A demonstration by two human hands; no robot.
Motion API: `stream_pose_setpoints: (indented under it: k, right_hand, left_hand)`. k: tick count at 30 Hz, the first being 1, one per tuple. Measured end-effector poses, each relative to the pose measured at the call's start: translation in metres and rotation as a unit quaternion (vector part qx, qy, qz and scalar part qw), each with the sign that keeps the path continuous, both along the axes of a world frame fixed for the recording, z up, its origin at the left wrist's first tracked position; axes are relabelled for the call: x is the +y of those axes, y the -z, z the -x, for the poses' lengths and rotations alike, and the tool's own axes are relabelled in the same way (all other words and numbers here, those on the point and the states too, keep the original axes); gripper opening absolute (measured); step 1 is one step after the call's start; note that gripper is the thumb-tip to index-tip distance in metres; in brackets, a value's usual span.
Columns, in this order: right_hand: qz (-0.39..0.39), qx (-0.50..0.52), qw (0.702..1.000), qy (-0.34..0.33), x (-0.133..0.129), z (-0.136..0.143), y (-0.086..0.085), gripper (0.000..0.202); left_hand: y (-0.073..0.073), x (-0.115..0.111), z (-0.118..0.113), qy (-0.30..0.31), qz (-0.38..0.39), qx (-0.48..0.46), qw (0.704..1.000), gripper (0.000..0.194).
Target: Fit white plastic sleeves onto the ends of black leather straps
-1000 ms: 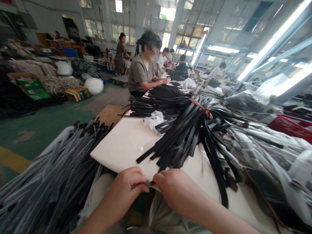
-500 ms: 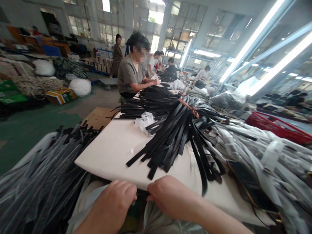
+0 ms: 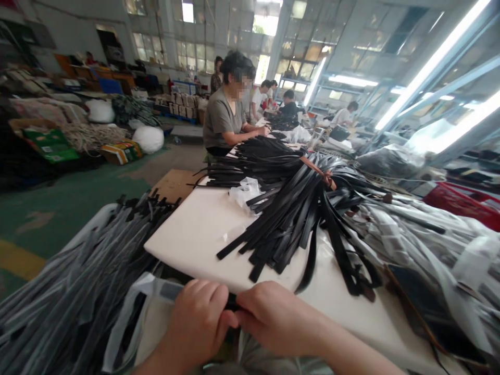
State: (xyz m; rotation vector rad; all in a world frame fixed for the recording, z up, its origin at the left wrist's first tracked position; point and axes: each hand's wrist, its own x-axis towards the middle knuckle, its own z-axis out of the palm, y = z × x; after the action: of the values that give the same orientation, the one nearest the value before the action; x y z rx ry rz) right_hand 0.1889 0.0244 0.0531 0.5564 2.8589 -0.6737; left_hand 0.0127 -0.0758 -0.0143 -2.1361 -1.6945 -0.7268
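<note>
We pinch one black strap (image 3: 231,301) between the left hand (image 3: 199,323) and right hand (image 3: 273,320), both closed on it, at the counter (image 3: 195,229) edge; feeding it into its sleeve (image 3: 156,289) likely needs steady alignment

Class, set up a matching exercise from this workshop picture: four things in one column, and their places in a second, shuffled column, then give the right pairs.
Things
1. loose black straps
2. bagged straps
3. red crate
4. left hand

Places
A. far right, behind the wrapped bundles
B. near edge of the white table, fingertips meeting the right hand
C. fanned out on the white table top
D. piled to the left of the table, in clear plastic

Pairs: 1-C, 2-D, 3-A, 4-B
</note>
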Motion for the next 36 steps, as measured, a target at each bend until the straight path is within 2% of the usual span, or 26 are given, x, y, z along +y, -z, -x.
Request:
stream_pose_setpoints:
  k: [2, 6, 11, 15, 20, 24, 29, 34, 36]
  right_hand:
    - [0.017, 0.005, 1.0, -0.001, 0.001, 0.002, 0.0, 0.025]
    - [-0.011, 0.014, 0.999, 0.047, 0.004, 0.002, -0.001, 0.021]
    - [0.026, 0.011, 0.999, 0.017, 0.003, 0.008, 0.001, 0.01]
    - [-0.001, 0.012, 0.999, 0.049, 0.004, 0.007, 0.007, 0.02]
    - [0.014, 0.014, 0.999, 0.03, 0.003, 0.008, 0.012, 0.009]
    - [-0.016, -0.002, 0.998, 0.054, 0.005, 0.006, 0.009, 0.019]
    - [0.016, 0.028, 0.999, 0.021, 0.008, 0.009, 0.008, 0.015]
    - [0.049, 0.054, 0.995, 0.063, 0.014, 0.0, 0.007, 0.017]
    - [0.072, 0.079, 0.992, 0.07, 0.012, -0.001, 0.005, 0.017]
  left_hand:
    - [0.001, -0.001, -0.003, -0.002, 0.004, -0.007, 1.0, 0.056]
    - [0.006, -0.004, 0.004, -0.077, 0.046, -0.018, 0.996, 0.06]
    - [0.008, -0.003, -0.001, -0.042, 0.044, -0.053, 0.997, 0.063]
    - [0.012, -0.003, -0.001, -0.104, 0.054, -0.05, 0.992, 0.064]
    - [0.018, -0.004, 0.0, -0.07, 0.046, -0.056, 0.995, 0.064]
    - [0.02, -0.003, 0.006, -0.131, 0.046, -0.05, 0.989, 0.061]
    - [0.014, 0.005, 0.004, -0.097, 0.059, -0.063, 0.992, 0.062]
    - [0.017, 0.007, 0.004, -0.115, 0.083, -0.113, 0.983, 0.062]
    - [0.018, 0.004, -0.001, -0.076, 0.088, -0.136, 0.984, 0.069]
